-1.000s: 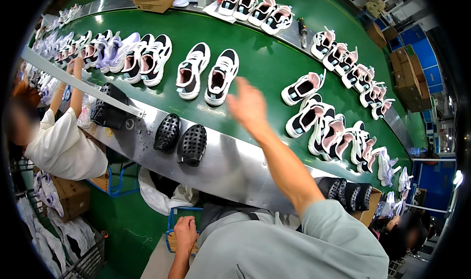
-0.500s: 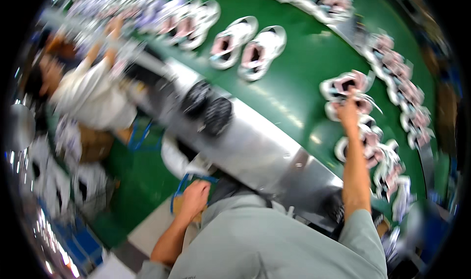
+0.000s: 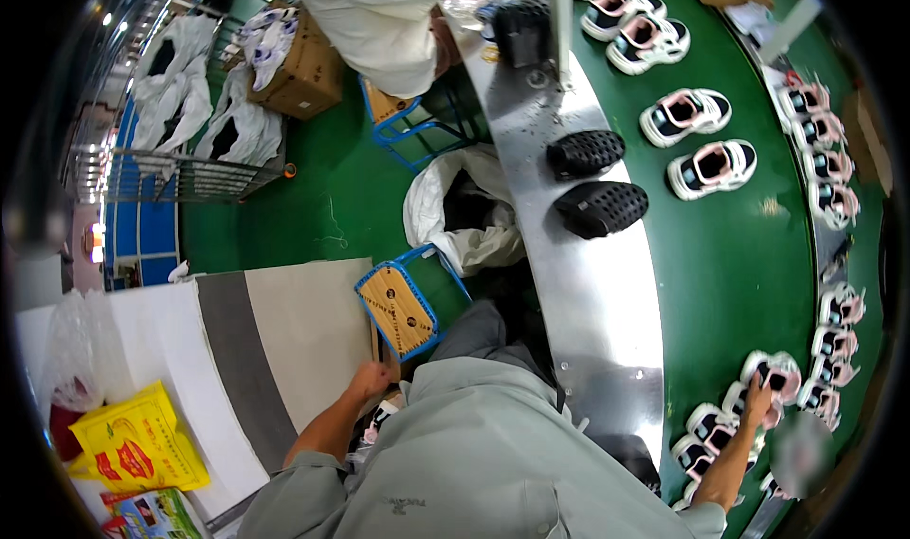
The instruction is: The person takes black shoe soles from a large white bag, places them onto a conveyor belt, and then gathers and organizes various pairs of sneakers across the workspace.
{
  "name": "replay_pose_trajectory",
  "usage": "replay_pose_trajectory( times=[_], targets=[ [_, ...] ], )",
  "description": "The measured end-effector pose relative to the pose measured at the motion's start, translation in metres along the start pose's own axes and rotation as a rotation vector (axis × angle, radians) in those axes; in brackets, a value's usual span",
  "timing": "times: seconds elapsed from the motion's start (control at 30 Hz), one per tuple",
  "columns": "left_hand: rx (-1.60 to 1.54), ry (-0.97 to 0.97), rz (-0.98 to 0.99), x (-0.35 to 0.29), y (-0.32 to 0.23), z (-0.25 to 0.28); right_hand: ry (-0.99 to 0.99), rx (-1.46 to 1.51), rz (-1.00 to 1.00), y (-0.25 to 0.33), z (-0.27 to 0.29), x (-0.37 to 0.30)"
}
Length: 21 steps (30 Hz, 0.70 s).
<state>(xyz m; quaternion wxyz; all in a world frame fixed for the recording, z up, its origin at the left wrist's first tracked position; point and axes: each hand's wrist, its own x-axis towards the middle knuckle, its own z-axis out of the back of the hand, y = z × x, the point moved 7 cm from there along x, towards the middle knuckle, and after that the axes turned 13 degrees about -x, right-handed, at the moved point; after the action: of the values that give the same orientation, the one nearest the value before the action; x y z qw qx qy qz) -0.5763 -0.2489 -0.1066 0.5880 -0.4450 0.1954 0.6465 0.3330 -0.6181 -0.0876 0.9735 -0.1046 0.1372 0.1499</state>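
My right hand (image 3: pixel 755 404) reaches to the lower right, its fingers closed on a white, black and pink sneaker (image 3: pixel 779 376) on the green conveyor belt (image 3: pixel 725 283). Several similar sneakers (image 3: pixel 706 425) are bunched just nearer to me. My left hand (image 3: pixel 371 379) is curled into a fist near my waist, beside a blue-framed stool (image 3: pixel 398 311), with nothing visible in it. Two black, studded shoe-shaped pieces (image 3: pixel 602 209) lie on the metal ledge (image 3: pixel 592 311) between me and the belt. Farther along the belt stand a pair of sneakers (image 3: pixel 713 167) and another pair (image 3: pixel 649 41).
A row of sneakers (image 3: pixel 832 164) lines the belt's far side. An open white sack (image 3: pixel 431 202) stands by the ledge. A co-worker in a white shirt (image 3: pixel 374 27) is at the top, near another stool (image 3: pixel 389 108). A table with a yellow bag (image 3: pixel 142 439) is at left.
The view has turned, so the ledge and belt now run up the right side. My right hand stays at the sneakers; my left stays curled near my waist.
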Motion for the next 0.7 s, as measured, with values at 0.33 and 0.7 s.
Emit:
replay_pose_trajectory(
  times=[0.33,0.7],
  targets=[
    [-0.329,0.207,0.246,0.015,0.053,-0.066,0.298,0.352,0.559,0.302,0.115,-0.186],
    [-0.731,0.063,-0.017,0.145,-0.043,0.027,0.742,0.4,0.589,0.45,0.058,-0.368]
  ],
)
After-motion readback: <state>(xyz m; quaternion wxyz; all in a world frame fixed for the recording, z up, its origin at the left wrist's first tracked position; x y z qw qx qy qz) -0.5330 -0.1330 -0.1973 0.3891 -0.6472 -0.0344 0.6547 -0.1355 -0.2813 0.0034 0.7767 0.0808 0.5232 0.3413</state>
